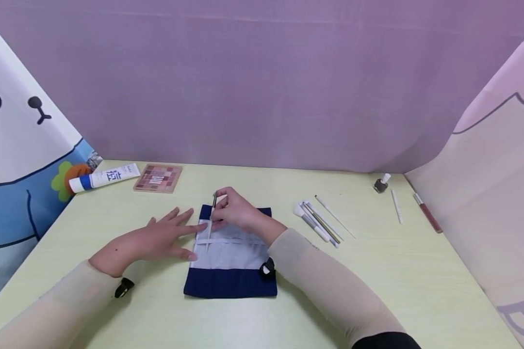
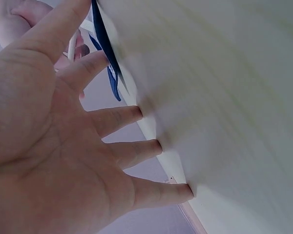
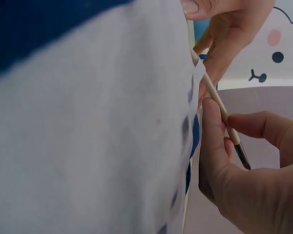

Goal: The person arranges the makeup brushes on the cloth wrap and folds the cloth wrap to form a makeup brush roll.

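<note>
A thin brush (image 3: 216, 96) is pinched by the right hand (image 1: 236, 212) over the cloth holder (image 1: 231, 258), its end apparently passed under the white strap (image 1: 240, 241); the left hand (image 1: 161, 238) is laid spread at the holder's edge.

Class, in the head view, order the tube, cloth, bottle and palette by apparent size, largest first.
1. Cloth
2. Palette and tube: too alike to rank; tube longer, palette broader
3. Bottle

The counter (image 1: 179, 325) bears a cloth (image 1: 233, 257) under the right hand (image 1: 236, 212), brushes (image 1: 320, 223) rightward, a palette (image 1: 158, 178) beyond the left hand (image 1: 163, 238).
</note>
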Motion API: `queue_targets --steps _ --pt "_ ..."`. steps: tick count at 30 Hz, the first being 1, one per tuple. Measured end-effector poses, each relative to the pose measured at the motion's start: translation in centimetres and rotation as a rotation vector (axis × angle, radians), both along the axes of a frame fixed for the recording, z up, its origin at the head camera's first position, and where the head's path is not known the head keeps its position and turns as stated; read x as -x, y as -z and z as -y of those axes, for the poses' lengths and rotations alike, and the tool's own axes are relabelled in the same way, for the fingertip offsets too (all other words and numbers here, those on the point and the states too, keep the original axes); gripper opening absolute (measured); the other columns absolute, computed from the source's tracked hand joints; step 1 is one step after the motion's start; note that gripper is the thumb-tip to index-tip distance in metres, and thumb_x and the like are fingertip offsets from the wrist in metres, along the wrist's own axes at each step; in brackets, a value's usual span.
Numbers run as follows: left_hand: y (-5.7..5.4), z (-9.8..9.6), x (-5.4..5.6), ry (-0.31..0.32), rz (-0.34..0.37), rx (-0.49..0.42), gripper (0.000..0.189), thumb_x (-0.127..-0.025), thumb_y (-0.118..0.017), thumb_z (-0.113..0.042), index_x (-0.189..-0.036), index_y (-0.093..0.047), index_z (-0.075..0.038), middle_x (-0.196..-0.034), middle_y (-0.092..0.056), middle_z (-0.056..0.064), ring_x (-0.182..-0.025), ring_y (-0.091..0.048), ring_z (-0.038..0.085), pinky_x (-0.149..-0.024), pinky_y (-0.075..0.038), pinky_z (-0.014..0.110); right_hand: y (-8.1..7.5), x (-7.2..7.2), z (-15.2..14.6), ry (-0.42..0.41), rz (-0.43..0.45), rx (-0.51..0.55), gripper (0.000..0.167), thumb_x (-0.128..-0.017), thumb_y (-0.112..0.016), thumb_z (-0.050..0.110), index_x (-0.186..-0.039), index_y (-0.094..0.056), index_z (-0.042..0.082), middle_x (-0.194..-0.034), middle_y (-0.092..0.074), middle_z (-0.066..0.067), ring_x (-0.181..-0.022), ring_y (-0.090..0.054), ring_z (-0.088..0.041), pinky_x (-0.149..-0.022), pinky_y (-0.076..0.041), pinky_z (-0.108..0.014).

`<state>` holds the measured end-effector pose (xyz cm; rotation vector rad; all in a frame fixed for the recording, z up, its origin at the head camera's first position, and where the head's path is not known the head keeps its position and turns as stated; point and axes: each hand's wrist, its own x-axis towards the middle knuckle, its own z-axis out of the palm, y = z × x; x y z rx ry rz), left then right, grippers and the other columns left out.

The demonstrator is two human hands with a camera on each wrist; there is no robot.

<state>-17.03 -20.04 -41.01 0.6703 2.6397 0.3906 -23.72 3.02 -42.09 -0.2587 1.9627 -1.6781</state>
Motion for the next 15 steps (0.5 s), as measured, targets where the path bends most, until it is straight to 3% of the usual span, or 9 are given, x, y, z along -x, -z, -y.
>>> queue_targets --steps 8,15 --pt "0.0 0.0 0.0 -0.006 0.007 -0.006 0.083 -0.091 -0.072 -0.069 -0.162 -0.048 -0.034 -0.177 -0.021 0.027 -0.159 -0.012 0.065 -0.106 -0.015 0.098 0.0 -0.7 -0.1 -0.050 0.002 -0.032 0.080 -0.096 -0.069 -0.008 -0.164 -0.030 0.012 -0.103 -0.063 -0.009 -0.080 -0.075 -0.026 -0.078 -0.069 -0.041" --pt "0.2 0.0 0.0 -0.005 -0.008 -0.012 0.082 -0.091 -0.073 -0.069 -0.161 -0.049 -0.035 -0.177 -0.022 0.027 -0.160 -0.012 0.065 -0.105 -0.016 0.098 -0.1 -1.3 -0.2 -0.088 -0.040 -0.059 0.073 -0.096 -0.070 -0.007 -0.158 -0.036 0.007 -0.100 -0.063 -0.008 -0.083 -0.071 -0.022 -0.077 -0.069 -0.037"
